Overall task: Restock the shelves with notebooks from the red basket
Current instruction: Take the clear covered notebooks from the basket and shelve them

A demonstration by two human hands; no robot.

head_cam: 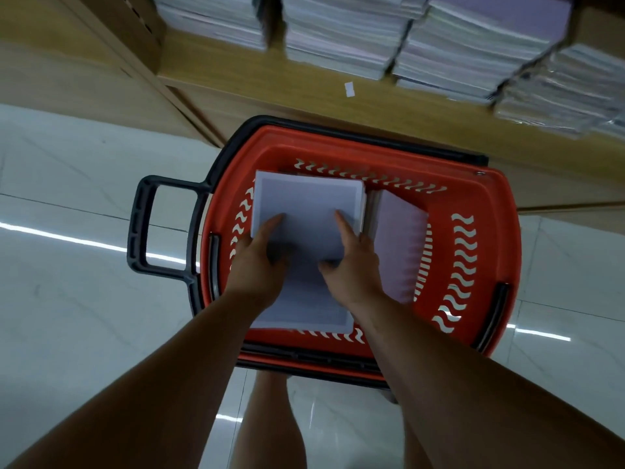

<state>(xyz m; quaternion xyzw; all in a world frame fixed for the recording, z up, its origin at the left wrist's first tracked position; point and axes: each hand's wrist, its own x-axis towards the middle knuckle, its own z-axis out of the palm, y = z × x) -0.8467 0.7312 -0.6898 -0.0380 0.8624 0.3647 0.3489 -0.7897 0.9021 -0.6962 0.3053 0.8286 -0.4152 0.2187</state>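
A red basket [487,252] with a black rim and handle stands on the floor in front of the shelf. Inside it lies a stack of pale lilac notebooks [304,201]. Both my hands rest on the top of this stack: my left hand [260,262] grips its left part, my right hand [351,262] its right part, thumbs on the cover. A second lilac notebook bundle [400,245] leans on edge against the basket's right side. The wooden shelf [257,76] above holds several stacks of shelved notebooks [341,32].
The basket's black pull handle [142,228] sticks out to the left. Glossy white floor tiles [67,299] surround the basket. My bare legs [267,428] stand just behind it. A wooden cabinet side [84,55] rises at the upper left.
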